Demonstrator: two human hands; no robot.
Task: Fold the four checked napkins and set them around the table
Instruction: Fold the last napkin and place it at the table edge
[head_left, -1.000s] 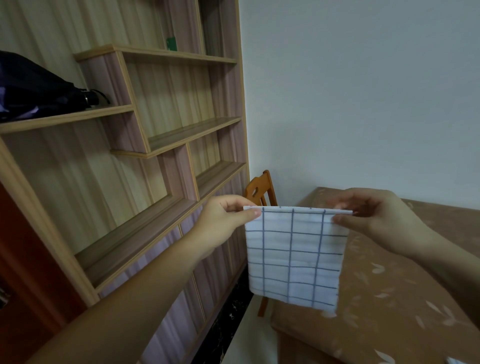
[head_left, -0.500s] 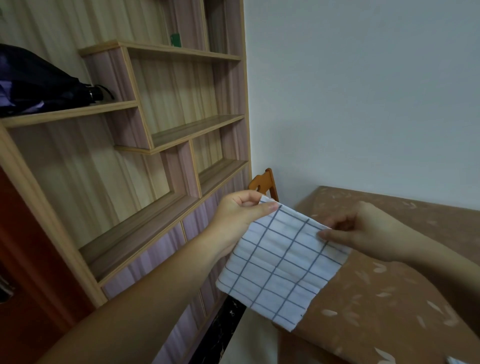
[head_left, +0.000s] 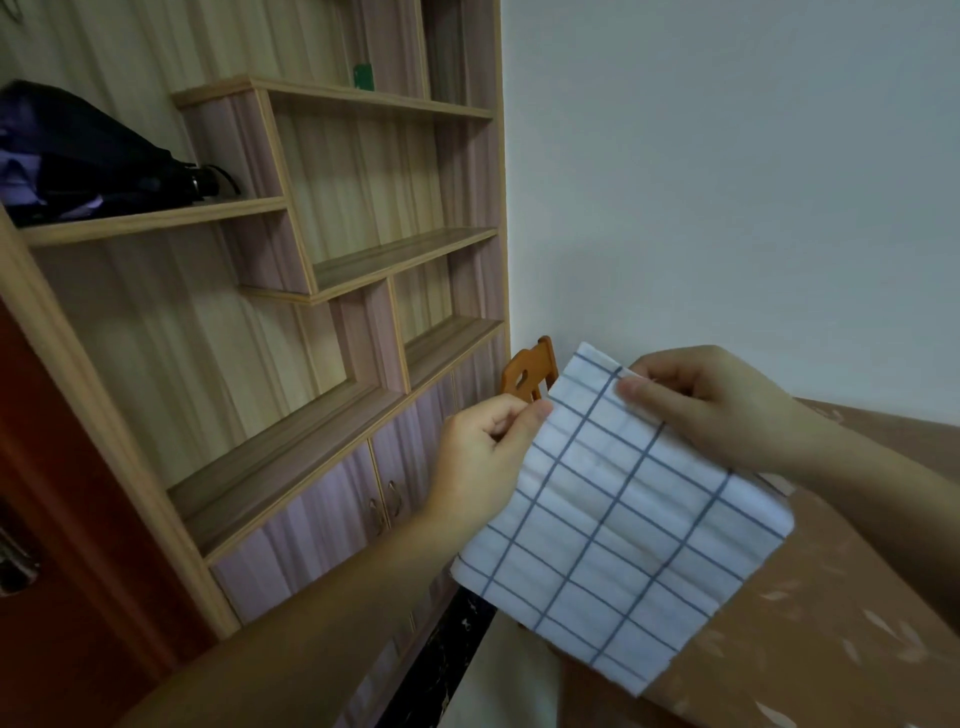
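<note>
A white napkin (head_left: 618, 525) with blue checks, folded to a small square, hangs tilted in the air over the left edge of the table (head_left: 841, 613). My left hand (head_left: 483, 457) pinches its left edge between thumb and fingers. My right hand (head_left: 711, 405) pinches its upper edge near the top corner. The table wears a brown cloth with pale leaf prints. The napkin's lower part overlaps the table's near left corner. No other napkin is in view.
A wooden shelf unit (head_left: 322, 270) with lower cupboard doors fills the left. A dark bag (head_left: 88, 156) lies on an upper shelf. An orange wooden chair back (head_left: 527, 371) stands between shelf and table. A plain wall is behind.
The napkin hung straight down from both hands a second ago; it is now turned slanting and lifted flatter, closer to me. Both hands moved nearer together and rightward over the table edge.
</note>
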